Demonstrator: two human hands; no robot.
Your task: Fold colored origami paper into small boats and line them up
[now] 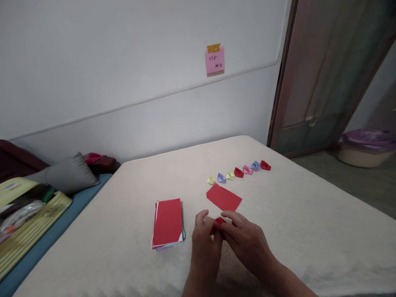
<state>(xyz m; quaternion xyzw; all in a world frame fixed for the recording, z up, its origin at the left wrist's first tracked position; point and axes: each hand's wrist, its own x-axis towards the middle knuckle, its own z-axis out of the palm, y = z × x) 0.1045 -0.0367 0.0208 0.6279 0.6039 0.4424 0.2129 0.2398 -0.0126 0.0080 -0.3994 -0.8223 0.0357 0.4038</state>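
The left hand (pixel 204 251) and right hand (pixel 244 243) pinch a small folded red paper (pixel 220 223) between closed fingers. A flat red sheet (pixel 224 197) lies just ahead of the fingers, a stack of colored paper (pixel 167 222) sits to their left, and a row of tiny paper boats (pixel 238 172) lies farther ahead.

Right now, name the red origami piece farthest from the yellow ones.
The red origami piece at the row's right end, beside a lilac piece; the other red piece sits mid-row, next to a yellow one.
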